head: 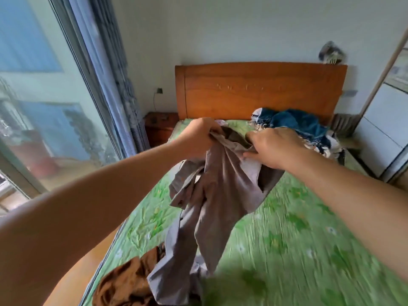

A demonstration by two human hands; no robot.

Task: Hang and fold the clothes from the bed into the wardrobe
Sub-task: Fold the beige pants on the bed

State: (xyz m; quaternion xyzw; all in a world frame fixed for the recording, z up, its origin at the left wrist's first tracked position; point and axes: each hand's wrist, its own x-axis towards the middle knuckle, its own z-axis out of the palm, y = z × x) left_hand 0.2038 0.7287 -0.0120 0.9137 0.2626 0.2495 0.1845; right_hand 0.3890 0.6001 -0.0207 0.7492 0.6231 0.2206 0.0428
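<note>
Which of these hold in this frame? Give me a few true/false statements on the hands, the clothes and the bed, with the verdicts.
1. The left hand and the right hand both grip the grey shirt. True.
2. The grey shirt lies folded flat. False: it hangs bunched from the two hands over the bed.
3. A heap of blue clothes lies by the headboard. True.
4. The brown garment hangs on a hanger. False: it lies crumpled at the near edge of the bed, below the shirt.
</note>
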